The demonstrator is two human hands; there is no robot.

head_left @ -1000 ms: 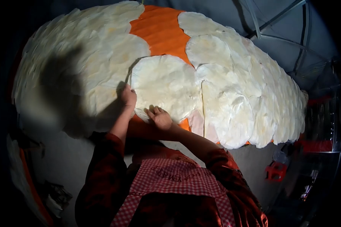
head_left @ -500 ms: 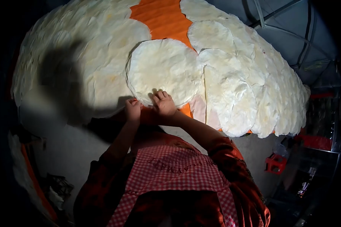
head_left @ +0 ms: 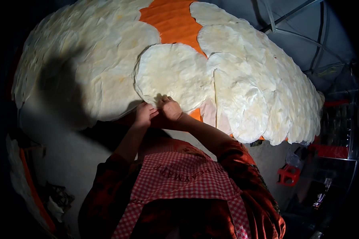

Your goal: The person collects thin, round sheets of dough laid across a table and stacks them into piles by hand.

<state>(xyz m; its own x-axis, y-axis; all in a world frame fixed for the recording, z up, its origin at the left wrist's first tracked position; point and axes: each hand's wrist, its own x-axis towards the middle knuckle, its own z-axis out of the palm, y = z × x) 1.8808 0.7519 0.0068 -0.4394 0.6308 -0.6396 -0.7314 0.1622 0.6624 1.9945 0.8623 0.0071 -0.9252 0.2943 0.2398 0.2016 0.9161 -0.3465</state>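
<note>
A thin, round cream-white sheet (head_left: 173, 71), slightly wrinkled, lies on an orange cloth (head_left: 171, 24) at the middle of the work surface. My left hand (head_left: 146, 114) is at its lower left edge, fingers bent together around the rim. Just to the right, my right hand (head_left: 171, 108) is curled over the same lower edge, fingertips pressed on the sheet. Both hands look closed on the edge, though my fingers partly hide the pinch. Overlapping cream sheets (head_left: 243, 87) of the same kind spread to the right, and more layered sheets (head_left: 107, 59) cover the left side.
A pale pinkish piece (head_left: 208, 111) shows beside the round sheet. Metal bars (head_left: 299, 34) stand at the upper right. A red plastic stool (head_left: 288, 175) is on the floor at right. Another orange-edged surface (head_left: 34, 191) stands at lower left.
My left hand has shifted slightly right, closer to my right hand. The right hand's fingers have drawn in more tightly at the sheet's lower edge.
</note>
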